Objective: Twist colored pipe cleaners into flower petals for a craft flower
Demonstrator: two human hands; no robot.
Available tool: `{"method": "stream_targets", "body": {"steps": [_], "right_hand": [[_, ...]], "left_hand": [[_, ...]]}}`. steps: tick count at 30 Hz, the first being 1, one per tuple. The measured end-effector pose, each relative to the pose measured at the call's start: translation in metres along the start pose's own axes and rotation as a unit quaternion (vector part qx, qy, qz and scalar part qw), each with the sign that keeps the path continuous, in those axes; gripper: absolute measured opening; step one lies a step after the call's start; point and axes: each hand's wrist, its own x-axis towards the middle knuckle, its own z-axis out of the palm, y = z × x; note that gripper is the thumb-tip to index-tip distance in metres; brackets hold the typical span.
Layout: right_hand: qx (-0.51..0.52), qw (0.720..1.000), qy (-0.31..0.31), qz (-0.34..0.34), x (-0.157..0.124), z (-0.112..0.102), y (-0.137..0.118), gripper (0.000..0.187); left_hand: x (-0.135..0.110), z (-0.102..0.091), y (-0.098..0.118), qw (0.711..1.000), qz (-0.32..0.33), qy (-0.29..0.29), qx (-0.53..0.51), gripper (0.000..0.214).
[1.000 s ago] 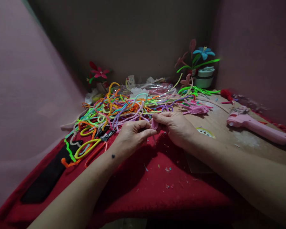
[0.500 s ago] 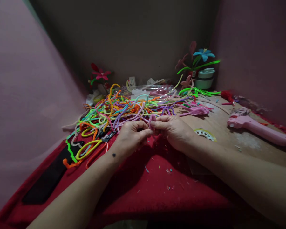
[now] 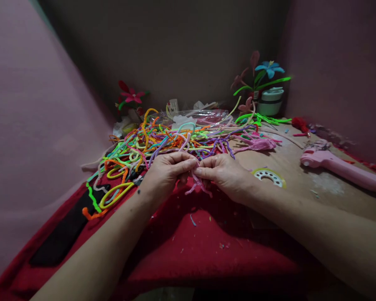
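My left hand (image 3: 166, 171) and my right hand (image 3: 225, 173) meet fingertip to fingertip over the red cloth (image 3: 207, 242). Both pinch a small pink pipe-cleaner piece (image 3: 198, 184), whose loose ends hang below the fingers. Just beyond the hands lies a big tangled pile of coloured pipe cleaners (image 3: 163, 142) in orange, green, yellow, purple and pink.
A pink glue gun (image 3: 341, 167) lies at the right on the brown board. A tape roll (image 3: 268, 175) sits near my right wrist. Pipe-cleaner flowers in a pot (image 3: 266, 90) stand at the back right, a red flower (image 3: 130, 96) at the back left. A pink tassel (image 3: 258, 144) lies behind.
Both hands have shifted slightly left and nearer. The pink piece, earlier bunched between the fingertips, now hangs down below them with its ends spread.
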Motion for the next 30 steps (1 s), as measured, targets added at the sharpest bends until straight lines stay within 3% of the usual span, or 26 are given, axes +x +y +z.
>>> {"method": "stream_targets", "body": {"steps": [8, 10, 14, 17, 22, 24, 30], "right_hand": [[-0.019, 1.0, -0.006, 0.008, -0.004, 0.007, -0.003, 0.026], [-0.023, 1.0, -0.004, 0.013, -0.005, 0.007, -0.004, 0.023], [0.004, 1.0, -0.007, 0.03, -0.005, 0.006, -0.005, 0.022], [0.022, 0.998, -0.028, 0.044, -0.005, 0.006, -0.006, 0.021], [-0.018, 0.998, -0.036, 0.054, -0.005, 0.008, -0.004, 0.02], [-0.032, 0.997, -0.037, 0.059, -0.005, 0.007, -0.002, 0.019], [-0.074, 0.996, -0.008, 0.043, -0.002, 0.006, -0.002, 0.019]], "left_hand": [[-0.003, 0.008, -0.001, 0.994, 0.059, 0.083, 0.027, 0.015], [-0.002, 0.005, -0.001, 0.996, 0.061, 0.064, 0.024, 0.012], [0.0, -0.003, 0.003, 0.999, 0.036, -0.027, 0.004, 0.015], [0.001, -0.007, 0.006, 0.997, 0.025, -0.053, 0.05, 0.015], [-0.001, -0.005, 0.011, 0.983, 0.013, -0.015, 0.185, 0.019], [-0.002, -0.002, 0.012, 0.975, 0.037, 0.002, 0.22, 0.018], [-0.002, 0.007, 0.005, 0.968, 0.1, 0.064, 0.222, 0.016]]}}
